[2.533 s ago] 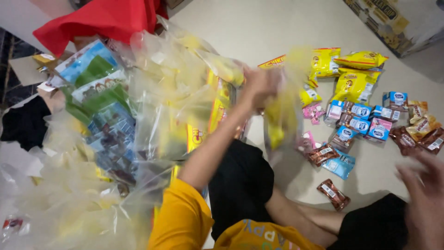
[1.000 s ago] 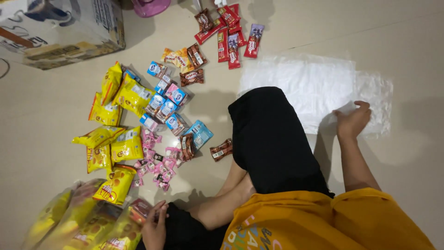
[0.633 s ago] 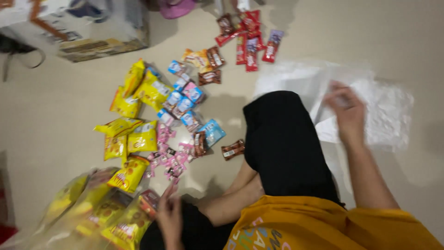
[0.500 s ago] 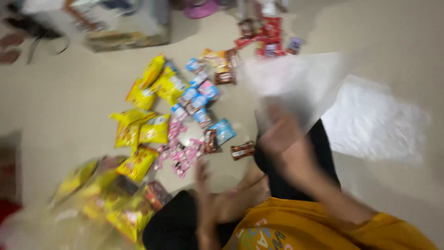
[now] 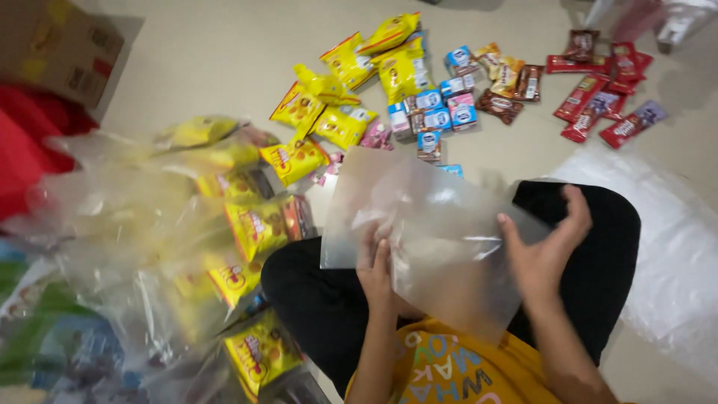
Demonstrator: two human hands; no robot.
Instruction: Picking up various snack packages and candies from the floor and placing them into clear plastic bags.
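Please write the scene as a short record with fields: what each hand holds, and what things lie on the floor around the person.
left hand: holds the clear plastic bag at its left part
right hand: grips the bag's right edge, fingers on its surface
bag position: spread over the lap, apart from the floor
yellow snack packets: loose on the floor ahead
small blue-and-white packs: beside the yellow ones
red and brown bars: further right
filled clear bags: piled at the left
stack of flat clear bags: on the floor at the right
cardboard box: top left
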